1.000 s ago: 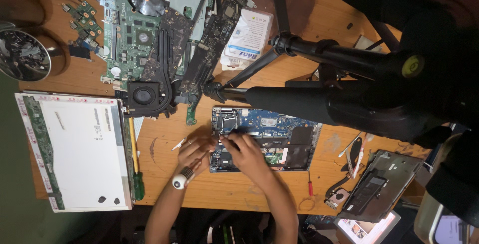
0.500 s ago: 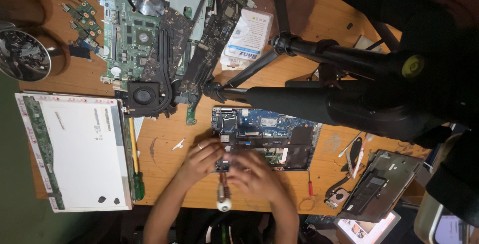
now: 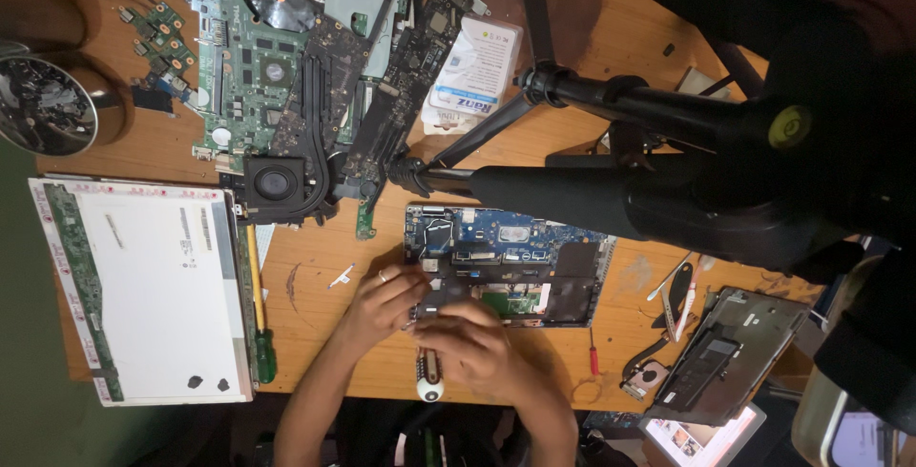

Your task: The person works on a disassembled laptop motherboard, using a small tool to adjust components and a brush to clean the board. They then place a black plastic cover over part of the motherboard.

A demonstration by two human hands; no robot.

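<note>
Both my hands at the blue circuit board point(image 3: 515, 262).
Right hand point(image 3: 468, 348) grips the screwdriver point(image 3: 428, 374); left hand point(image 3: 386, 297) pinches the board's near edge.

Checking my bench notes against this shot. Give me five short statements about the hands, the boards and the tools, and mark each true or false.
1. Both hands work at the blue circuit board. True.
2. The right hand holds a screwdriver with a white-capped handle. True.
3. The display panel lies right of the blue board. False: it lies left of it.
4. The green-handled screwdriver is in the left hand. False: it lies on the table beside the panel.
5. A cooling fan sits on the green board. False: it lies below that board's edge.
</note>
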